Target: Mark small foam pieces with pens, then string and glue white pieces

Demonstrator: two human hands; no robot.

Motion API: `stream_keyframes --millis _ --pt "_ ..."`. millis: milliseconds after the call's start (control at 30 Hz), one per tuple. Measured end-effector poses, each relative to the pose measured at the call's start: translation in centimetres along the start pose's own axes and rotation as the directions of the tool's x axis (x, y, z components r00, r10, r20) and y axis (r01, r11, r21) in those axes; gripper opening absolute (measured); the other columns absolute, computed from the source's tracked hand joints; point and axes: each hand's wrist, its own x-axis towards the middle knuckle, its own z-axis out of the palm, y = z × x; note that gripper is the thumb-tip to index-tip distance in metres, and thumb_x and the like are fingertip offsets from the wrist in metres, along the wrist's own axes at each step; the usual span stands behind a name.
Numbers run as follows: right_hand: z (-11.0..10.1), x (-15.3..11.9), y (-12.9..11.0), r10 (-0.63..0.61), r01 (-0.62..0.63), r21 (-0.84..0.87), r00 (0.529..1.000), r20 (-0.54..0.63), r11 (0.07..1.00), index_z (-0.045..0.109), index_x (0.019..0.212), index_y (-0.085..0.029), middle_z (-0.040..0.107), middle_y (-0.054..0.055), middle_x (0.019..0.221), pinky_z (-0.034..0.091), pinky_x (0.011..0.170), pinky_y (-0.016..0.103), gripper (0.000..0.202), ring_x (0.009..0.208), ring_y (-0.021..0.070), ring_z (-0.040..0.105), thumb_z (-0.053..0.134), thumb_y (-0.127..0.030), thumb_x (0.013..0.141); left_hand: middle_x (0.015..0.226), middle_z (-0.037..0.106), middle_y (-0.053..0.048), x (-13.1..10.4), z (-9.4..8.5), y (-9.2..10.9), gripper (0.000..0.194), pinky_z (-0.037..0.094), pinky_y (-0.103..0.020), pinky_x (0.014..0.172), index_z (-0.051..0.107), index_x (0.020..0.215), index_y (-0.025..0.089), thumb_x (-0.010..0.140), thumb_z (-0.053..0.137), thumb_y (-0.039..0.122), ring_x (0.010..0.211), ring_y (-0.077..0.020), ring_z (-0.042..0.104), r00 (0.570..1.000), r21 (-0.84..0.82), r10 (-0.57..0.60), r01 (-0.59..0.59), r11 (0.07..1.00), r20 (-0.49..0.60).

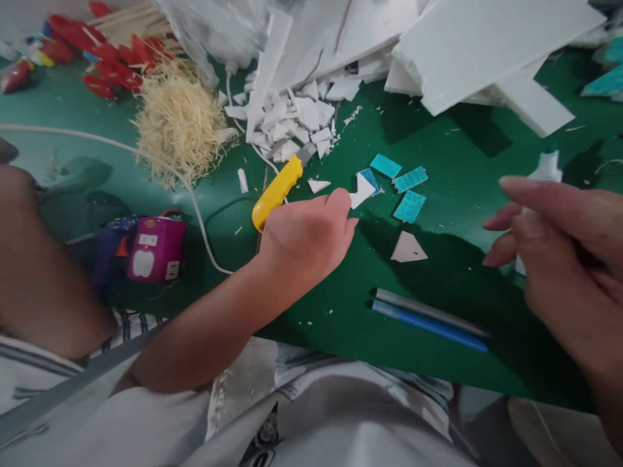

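Note:
My left hand (311,233) is closed in a pinch over the middle of the green table, with a small white foam piece (361,191) at its fingertips. That piece partly covers a blue patterned square. Close by lie several turquoise patterned squares (409,179) and an angular pale foam piece (409,248). A yellow utility knife (278,191) rests just behind my left wrist, its blade toward the foam scraps. On the right, my right hand (569,246) curls around a white glue bottle (548,167), whose tip points away from me; the fingers hide its middle.
White foam scraps (296,120) and large foam sheets (496,52) lie at the back. Pale shredded straw (180,123) and red items on sticks (117,65) sit back left. A white cable (195,194) crosses the left, near a magenta box (156,250). Two pens (428,324) lie in front.

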Motion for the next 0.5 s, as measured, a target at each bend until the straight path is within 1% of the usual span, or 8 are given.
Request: stream_keyframes --millis 67,100,167,233,300,367,433,500 --pt "-0.1 0.2 -0.1 -0.07 0.07 -0.004 0.997 0.015 0.998 0.071 0.125 -0.041 0.073 -0.001 0.084 0.054 0.067 0.038 0.03 0.068 0.013 0.066 0.056 -0.034 0.1 0.073 0.07 -0.004 -0.1 -0.1 -0.1 0.015 0.028 -0.027 0.053 0.065 0.09 0.02 0.094 0.062 0.034 0.07 -0.0218 0.071 0.999 0.03 -0.019 0.018 0.999 0.031" --pt "-0.1 0.2 -0.1 -0.078 0.079 -0.006 0.997 0.016 0.997 0.071 0.123 -0.041 0.073 -0.001 0.083 0.053 0.067 0.038 0.029 0.069 0.0131 0.066 0.056 -0.033 0.1 0.074 0.071 -0.004 -0.1 -0.2 -0.2 0.017 0.028 -0.027 0.054 0.066 0.09 0.02 0.095 0.062 0.035 0.07 -0.0217 0.071 0.999 0.037 -0.025 0.023 0.999 0.037" --pt "-0.1 0.3 -0.2 -0.074 0.073 0.031 0.997 0.02 0.997 0.072 0.119 -0.042 0.072 -0.002 0.08 0.053 0.064 0.037 0.028 0.068 0.0126 0.066 0.056 -0.031 0.1 0.075 0.071 -0.005 -0.1 -0.1 -0.5 0.021 0.03 -0.028 0.055 0.068 0.09 0.019 0.095 0.062 0.039 0.072 -0.0218 0.07 0.999 0.036 -0.029 0.028 0.999 0.021" --pt "-0.1 0.2 -0.3 -0.046 0.043 0.092 0.999 0.025 0.995 0.073 0.116 -0.041 0.071 -0.002 0.079 0.052 0.062 0.035 0.026 0.067 0.0119 0.066 0.056 -0.031 0.1 0.073 0.069 -0.005 -0.2 0.0 -0.8 0.026 0.031 -0.028 0.056 0.068 0.088 0.019 0.094 0.063 0.044 0.071 -0.0217 0.068 0.999 0.02 -0.013 0.014 1.0 -0.03" --pt "0.0 0.1 -0.6 0.014 -0.02 0.171 0.999 0.038 0.985 0.074 0.115 -0.04 0.073 -0.001 0.082 0.053 0.06 0.034 0.025 0.068 0.0123 0.068 0.057 -0.032 0.099 0.07 0.067 -0.005 -0.3 0.2 -1.1 0.03 0.03 -0.029 0.055 0.068 0.085 0.019 0.093 0.063 0.047 0.066 -0.0207 0.065 0.995 -0.009 0.016 -0.017 1.0 -0.097" --pt "0.0 0.0 -1.0 0.103 -0.114 0.262 0.993 0.053 0.958 0.076 0.113 -0.036 0.075 0.001 0.086 0.054 0.059 0.035 0.024 0.068 0.0143 0.07 0.056 -0.034 0.099 0.067 0.065 -0.005 -0.4 0.3 -1.3 0.031 0.028 -0.029 0.053 0.067 0.081 0.019 0.094 0.062 0.048 0.061 -0.0189 0.061 0.983 -0.051 0.044 -0.054 0.997 -0.178" --pt "0.1 0.2 -1.5 0.205 -0.212 0.338 0.977 0.056 0.917 0.077 0.108 -0.032 0.076 0.004 0.087 0.057 0.058 0.037 0.025 0.068 0.0168 0.071 0.054 -0.035 0.098 0.067 0.065 -0.004 -0.6 0.4 -1.3 0.031 0.028 -0.029 0.053 0.065 0.079 0.02 0.095 0.061 0.046 0.059 -0.0171 0.059 0.964 -0.1 0.073 -0.102 0.99 -0.258" --pt "0.3 0.4 -2.0 0.307 -0.302 0.38 0.95 0.051 0.874 0.076 0.102 -0.03 0.077 0.004 0.087 0.058 0.058 0.038 0.021 0.067 0.0185 0.072 0.057 -0.035 0.096 0.071 0.065 -0.002 -0.7 0.7 -1.0 0.028 0.032 -0.027 0.054 0.065 0.082 0.02 0.096 0.061 0.044 0.062 -0.0153 0.061 0.943 -0.172 0.142 -0.2 0.965 -0.301"
